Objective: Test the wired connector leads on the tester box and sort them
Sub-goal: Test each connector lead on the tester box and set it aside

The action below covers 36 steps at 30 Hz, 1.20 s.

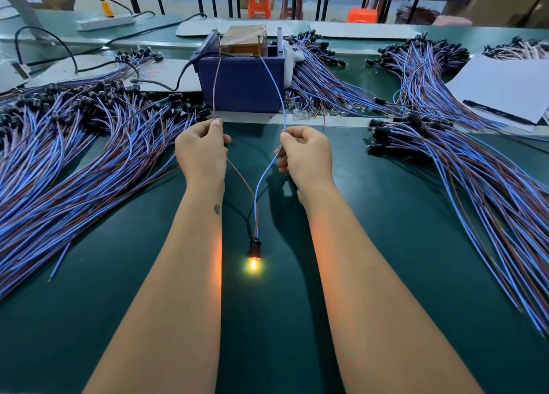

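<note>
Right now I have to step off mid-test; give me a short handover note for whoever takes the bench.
Left hand pinches the brown wire; right hand pinches the blue wire. Both wires run up to the tester in the blue bin.
The lead's bulb is lit, lying on the mat between the forearms.
Done: this lead lights.
Left: sort it. Piles of leads lie on the left and on the right; which pile is tested I cannot tell.
</note>
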### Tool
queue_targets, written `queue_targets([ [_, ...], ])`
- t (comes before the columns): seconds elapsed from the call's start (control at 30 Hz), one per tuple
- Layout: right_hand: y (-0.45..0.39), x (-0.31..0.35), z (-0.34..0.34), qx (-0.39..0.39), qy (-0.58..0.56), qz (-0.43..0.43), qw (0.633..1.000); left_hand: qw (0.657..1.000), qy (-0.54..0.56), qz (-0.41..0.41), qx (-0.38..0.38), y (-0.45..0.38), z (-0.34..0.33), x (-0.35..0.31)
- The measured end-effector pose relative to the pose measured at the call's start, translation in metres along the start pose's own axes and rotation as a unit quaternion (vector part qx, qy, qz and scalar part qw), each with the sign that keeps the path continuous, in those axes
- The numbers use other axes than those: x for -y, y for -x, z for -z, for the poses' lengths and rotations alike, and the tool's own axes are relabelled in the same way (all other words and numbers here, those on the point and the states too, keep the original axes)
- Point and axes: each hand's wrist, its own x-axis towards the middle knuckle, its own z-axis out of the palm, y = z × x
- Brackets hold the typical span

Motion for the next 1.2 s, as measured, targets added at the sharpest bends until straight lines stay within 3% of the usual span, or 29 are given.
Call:
queue_targets([
  [1.2, 0.0034, 0.0017, 0.0008, 0.014, 0.005, 0.009, 1.000, 1.000, 0.004, 0.022, 0.008, 0.0037, 0.0037, -0.0039],
])
